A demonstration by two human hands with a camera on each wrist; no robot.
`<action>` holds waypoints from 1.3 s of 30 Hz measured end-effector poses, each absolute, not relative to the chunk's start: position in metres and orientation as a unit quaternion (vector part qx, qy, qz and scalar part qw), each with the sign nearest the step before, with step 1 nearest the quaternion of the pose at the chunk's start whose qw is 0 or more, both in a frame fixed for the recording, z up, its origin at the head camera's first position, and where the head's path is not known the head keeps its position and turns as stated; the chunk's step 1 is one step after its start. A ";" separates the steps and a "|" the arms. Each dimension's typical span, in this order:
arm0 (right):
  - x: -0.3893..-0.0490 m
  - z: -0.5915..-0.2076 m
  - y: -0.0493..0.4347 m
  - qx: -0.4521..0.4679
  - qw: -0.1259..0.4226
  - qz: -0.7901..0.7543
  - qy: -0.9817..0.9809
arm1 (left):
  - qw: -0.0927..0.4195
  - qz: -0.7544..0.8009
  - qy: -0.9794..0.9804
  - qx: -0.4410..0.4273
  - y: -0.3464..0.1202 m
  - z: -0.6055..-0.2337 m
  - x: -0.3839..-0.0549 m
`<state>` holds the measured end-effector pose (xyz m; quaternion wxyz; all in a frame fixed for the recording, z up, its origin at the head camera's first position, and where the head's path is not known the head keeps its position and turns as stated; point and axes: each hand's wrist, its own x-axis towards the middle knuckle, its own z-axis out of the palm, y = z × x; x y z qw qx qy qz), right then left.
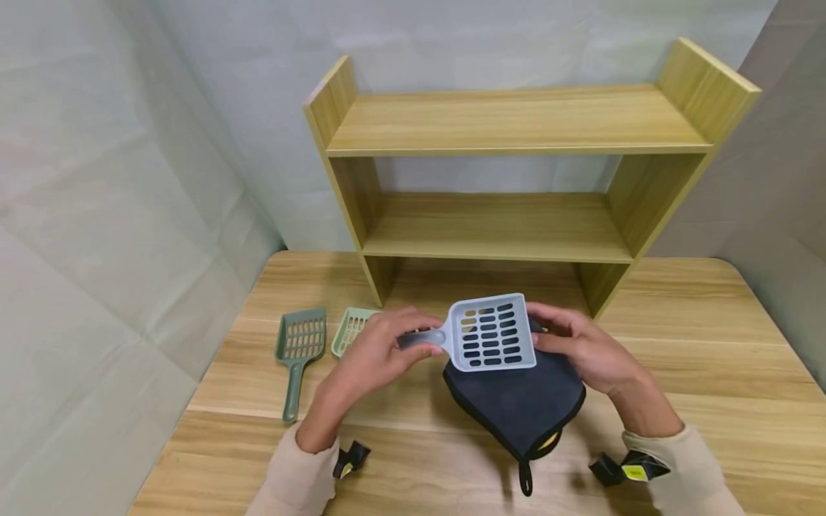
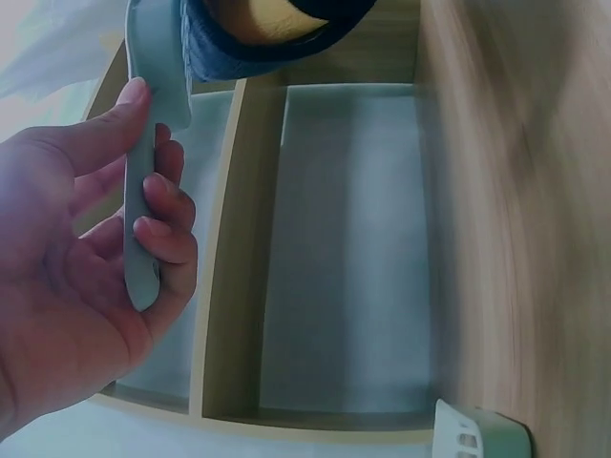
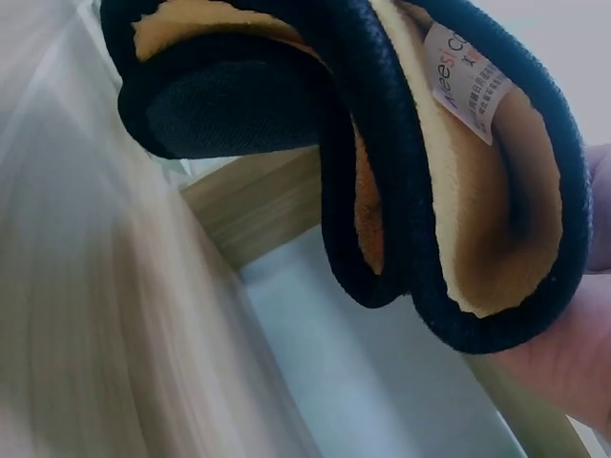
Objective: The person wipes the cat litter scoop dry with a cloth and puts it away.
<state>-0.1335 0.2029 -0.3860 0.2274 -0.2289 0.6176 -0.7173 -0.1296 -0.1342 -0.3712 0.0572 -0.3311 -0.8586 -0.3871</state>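
My left hand (image 1: 377, 351) grips the handle of a light grey litter scoop (image 1: 490, 335), its slotted pan pointing right. In the left wrist view, thumb and fingers wrap the scoop's handle (image 2: 142, 229). My right hand (image 1: 581, 342) holds a folded dark navy cleaning cloth (image 1: 516, 401) just behind and below the scoop. The cloth has black edging, a hanging loop and an orange-yellow lining. In the right wrist view, the folded cloth (image 3: 391, 172) shows a white label and hides most of the fingers. Whether scoop and cloth touch, I cannot tell.
A dark green litter scoop (image 1: 303, 337) lies on the wooden table (image 1: 697, 358) at left. Beside it, a pale green scoop (image 1: 351, 326) is partly hidden by my left hand. A wooden two-tier shelf (image 1: 510, 122) stands behind. Black wrist mounts (image 1: 629, 469) hang below the sleeves.
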 end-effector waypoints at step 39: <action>-0.133 -0.389 0.198 -0.236 0.230 -0.758 0.563 | 0.070 -0.382 -0.860 -0.330 -0.134 -0.373 -0.133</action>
